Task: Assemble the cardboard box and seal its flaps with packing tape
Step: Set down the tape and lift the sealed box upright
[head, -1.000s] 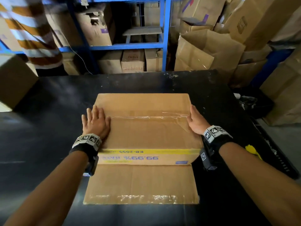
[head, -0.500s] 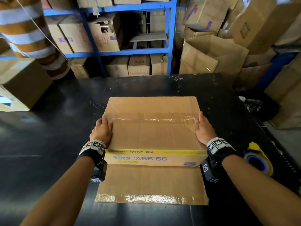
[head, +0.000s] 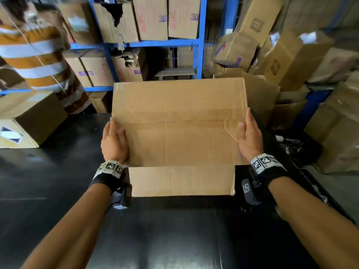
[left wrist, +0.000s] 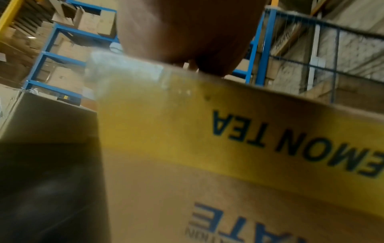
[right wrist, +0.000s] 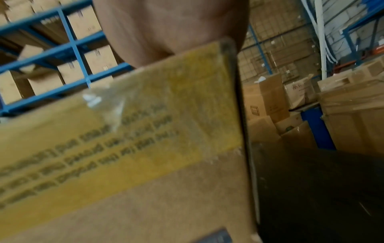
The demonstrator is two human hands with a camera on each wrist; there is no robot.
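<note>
I hold the cardboard box (head: 178, 133) up over the black table (head: 174, 230), tipped so that its plain brown inside faces me. One flap (head: 178, 98) stands up at the far side and another flap (head: 180, 181) hangs toward me. My left hand (head: 114, 140) grips the left wall. My right hand (head: 248, 136) grips the right wall, with the thumb inside. The left wrist view shows the box's yellow printed band (left wrist: 228, 131) with a clear tape end (left wrist: 124, 74) on it. Another clear tape end (right wrist: 116, 105) shows in the right wrist view. The tape roll is out of sight.
A person in a striped shirt (head: 38, 61) stands at the back left, behind a closed carton (head: 29, 121) on the table's left end. Blue shelving (head: 155, 43) full of boxes runs behind the table. Stacked cartons (head: 291, 61) crowd the right side.
The box lay on the table with its taped face up and my hands on that face. Now both hands hold its sides and it is lifted and tipped toward me.
</note>
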